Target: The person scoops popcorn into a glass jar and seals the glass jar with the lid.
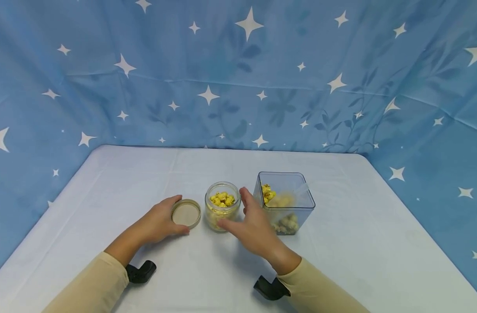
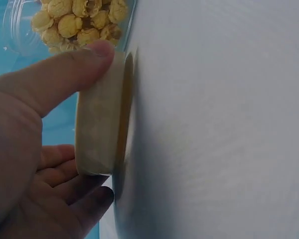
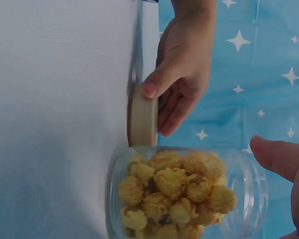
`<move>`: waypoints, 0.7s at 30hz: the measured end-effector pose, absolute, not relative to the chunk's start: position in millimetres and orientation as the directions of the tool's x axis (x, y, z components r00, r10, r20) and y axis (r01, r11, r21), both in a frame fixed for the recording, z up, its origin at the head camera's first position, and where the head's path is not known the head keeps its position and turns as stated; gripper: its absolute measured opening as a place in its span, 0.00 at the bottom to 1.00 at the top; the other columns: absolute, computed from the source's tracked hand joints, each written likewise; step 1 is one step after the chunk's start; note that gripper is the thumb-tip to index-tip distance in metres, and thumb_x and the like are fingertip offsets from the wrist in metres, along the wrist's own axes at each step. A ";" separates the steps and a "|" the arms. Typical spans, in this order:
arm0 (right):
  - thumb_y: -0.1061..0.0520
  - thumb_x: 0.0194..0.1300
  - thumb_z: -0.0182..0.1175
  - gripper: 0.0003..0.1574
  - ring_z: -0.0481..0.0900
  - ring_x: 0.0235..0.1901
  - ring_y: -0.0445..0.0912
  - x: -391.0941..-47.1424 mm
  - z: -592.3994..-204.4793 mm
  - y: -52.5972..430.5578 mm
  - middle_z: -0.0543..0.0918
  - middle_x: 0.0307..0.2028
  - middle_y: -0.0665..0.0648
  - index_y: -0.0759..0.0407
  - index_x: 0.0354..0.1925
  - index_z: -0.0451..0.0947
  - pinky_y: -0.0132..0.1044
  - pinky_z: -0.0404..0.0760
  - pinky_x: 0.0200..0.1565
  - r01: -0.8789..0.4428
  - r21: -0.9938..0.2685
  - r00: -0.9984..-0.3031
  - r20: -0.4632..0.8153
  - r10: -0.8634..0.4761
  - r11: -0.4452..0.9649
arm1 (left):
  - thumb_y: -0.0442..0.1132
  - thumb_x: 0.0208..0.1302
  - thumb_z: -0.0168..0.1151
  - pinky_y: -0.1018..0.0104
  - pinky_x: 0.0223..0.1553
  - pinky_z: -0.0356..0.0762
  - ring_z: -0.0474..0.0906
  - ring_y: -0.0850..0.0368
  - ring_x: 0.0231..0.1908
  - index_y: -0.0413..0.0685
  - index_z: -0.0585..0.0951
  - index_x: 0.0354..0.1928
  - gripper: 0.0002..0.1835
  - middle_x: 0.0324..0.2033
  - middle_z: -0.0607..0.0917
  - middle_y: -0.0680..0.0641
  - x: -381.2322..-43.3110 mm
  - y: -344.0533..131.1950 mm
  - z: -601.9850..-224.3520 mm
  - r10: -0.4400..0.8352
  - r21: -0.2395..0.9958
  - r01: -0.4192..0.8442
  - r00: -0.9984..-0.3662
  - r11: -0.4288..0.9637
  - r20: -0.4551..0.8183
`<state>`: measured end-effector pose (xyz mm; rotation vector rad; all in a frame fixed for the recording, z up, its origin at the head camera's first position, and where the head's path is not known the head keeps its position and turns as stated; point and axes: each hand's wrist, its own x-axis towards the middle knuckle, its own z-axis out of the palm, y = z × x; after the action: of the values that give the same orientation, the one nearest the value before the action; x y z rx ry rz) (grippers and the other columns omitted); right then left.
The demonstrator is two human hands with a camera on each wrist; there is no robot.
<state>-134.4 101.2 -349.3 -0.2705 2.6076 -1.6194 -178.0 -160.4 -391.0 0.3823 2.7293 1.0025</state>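
My left hand [image 1: 159,221] holds a round beige jar lid [image 1: 186,214] between thumb and fingers, its hollow side facing up in the head view. In the left wrist view the lid [image 2: 99,127] is close over the table, with the thumb at its rim. Just right of it stands an open glass jar [image 1: 223,213] holding yellow popcorn [image 3: 172,184]. My right hand [image 1: 254,226] is spread at the jar's right and near side. In the right wrist view its thumb [image 3: 279,155] is beside the jar's mouth, with a gap between them.
Behind the right hand stands a clear square container [image 1: 297,219] with more popcorn and a translucent piece leaning inside. A white cloth covers the table [image 1: 379,243]. A blue star-patterned curtain [image 1: 238,56] hangs beyond its far edge.
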 end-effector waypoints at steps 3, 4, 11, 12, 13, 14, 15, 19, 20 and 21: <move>0.50 0.60 0.72 0.61 0.56 0.74 0.56 -138.7 -354.4 98.4 0.56 0.75 0.64 0.68 0.77 0.49 0.52 0.63 0.69 -0.109 -0.893 -0.985 0.038 -0.166 0.438 | 0.49 0.51 0.79 0.38 0.65 0.63 0.63 0.32 0.67 0.29 0.60 0.72 0.55 0.67 0.69 0.30 -177.3 -160.1 -390.2 0.317 0.656 0.191 -0.945 0.730 -0.077; 0.50 0.60 0.72 0.60 0.57 0.73 0.57 -139.9 -356.1 97.7 0.56 0.75 0.64 0.68 0.77 0.50 0.52 0.63 0.69 -0.114 -0.894 -0.986 0.047 -0.163 0.434 | 0.49 0.51 0.79 0.38 0.65 0.63 0.63 0.32 0.67 0.29 0.60 0.72 0.54 0.67 0.69 0.30 -177.0 -160.1 -389.4 0.321 0.655 0.203 -0.945 0.728 -0.065; 0.54 0.60 0.73 0.55 0.62 0.71 0.58 -145.3 -365.4 91.4 0.61 0.73 0.66 0.70 0.74 0.55 0.52 0.68 0.66 -0.152 -0.900 -0.986 0.112 -0.121 0.409 | 0.53 0.51 0.79 0.38 0.65 0.63 0.62 0.32 0.68 0.28 0.61 0.72 0.55 0.67 0.68 0.29 -177.5 -162.8 -383.9 0.342 0.662 0.243 -0.939 0.709 -0.022; 0.54 0.60 0.73 0.54 0.62 0.70 0.58 -145.5 -366.1 90.5 0.62 0.72 0.67 0.70 0.74 0.56 0.52 0.69 0.65 -0.159 -0.900 -0.985 0.121 -0.119 0.406 | 0.53 0.52 0.79 0.37 0.65 0.63 0.62 0.32 0.68 0.29 0.61 0.72 0.55 0.67 0.68 0.29 -177.6 -164.0 -383.6 0.343 0.663 0.246 -0.939 0.707 -0.018; 0.54 0.59 0.73 0.54 0.63 0.70 0.58 -145.4 -366.2 89.7 0.63 0.72 0.67 0.70 0.73 0.56 0.52 0.70 0.65 -0.164 -0.900 -0.985 0.126 -0.119 0.404 | 0.53 0.52 0.79 0.37 0.64 0.64 0.62 0.32 0.68 0.29 0.61 0.72 0.55 0.67 0.68 0.29 -177.6 -165.2 -383.3 0.344 0.663 0.249 -0.939 0.706 -0.013; 0.55 0.59 0.73 0.53 0.63 0.70 0.58 -145.4 -366.4 89.0 0.64 0.71 0.67 0.71 0.73 0.57 0.53 0.70 0.65 -0.171 -0.900 -0.984 0.133 -0.120 0.402 | 0.54 0.52 0.79 0.37 0.64 0.64 0.63 0.32 0.67 0.29 0.61 0.72 0.55 0.67 0.68 0.29 -177.5 -166.4 -382.8 0.346 0.664 0.254 -0.938 0.703 -0.006; 0.54 0.59 0.73 0.53 0.64 0.70 0.58 -145.3 -366.6 88.4 0.64 0.71 0.67 0.71 0.73 0.58 0.53 0.71 0.64 -0.173 -0.900 -0.983 0.135 -0.121 0.401 | 0.53 0.52 0.79 0.37 0.64 0.65 0.63 0.32 0.67 0.29 0.62 0.72 0.55 0.67 0.68 0.29 -177.3 -167.6 -382.3 0.348 0.665 0.261 -0.938 0.700 0.002; 0.53 0.59 0.74 0.53 0.66 0.68 0.58 -145.6 -366.5 87.2 0.67 0.69 0.67 0.71 0.72 0.59 0.53 0.72 0.63 -0.179 -0.897 -0.982 0.139 -0.127 0.404 | 0.53 0.52 0.78 0.38 0.61 0.68 0.68 0.33 0.64 0.30 0.62 0.72 0.53 0.65 0.70 0.30 -175.7 -171.7 -377.6 0.351 0.669 0.283 -0.936 0.688 0.035; 0.53 0.58 0.74 0.53 0.66 0.68 0.58 -146.0 -366.8 87.0 0.67 0.69 0.67 0.71 0.72 0.59 0.53 0.72 0.63 -0.180 -0.898 -0.982 0.139 -0.127 0.403 | 0.53 0.52 0.78 0.39 0.61 0.69 0.69 0.34 0.63 0.30 0.62 0.72 0.53 0.65 0.70 0.30 -175.3 -172.6 -376.2 0.351 0.671 0.288 -0.935 0.684 0.043; 0.53 0.58 0.74 0.53 0.66 0.68 0.58 -146.5 -366.9 86.8 0.67 0.69 0.67 0.71 0.72 0.59 0.53 0.72 0.63 -0.175 -0.899 -0.983 0.134 -0.126 0.402 | 0.53 0.53 0.78 0.39 0.60 0.69 0.70 0.34 0.62 0.30 0.63 0.72 0.53 0.65 0.71 0.31 -174.7 -173.4 -374.7 0.349 0.671 0.291 -0.936 0.682 0.050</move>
<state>-146.5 86.8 -366.9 -0.2865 2.6672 -1.7193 -174.7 -173.4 -374.7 0.5351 2.8055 1.0980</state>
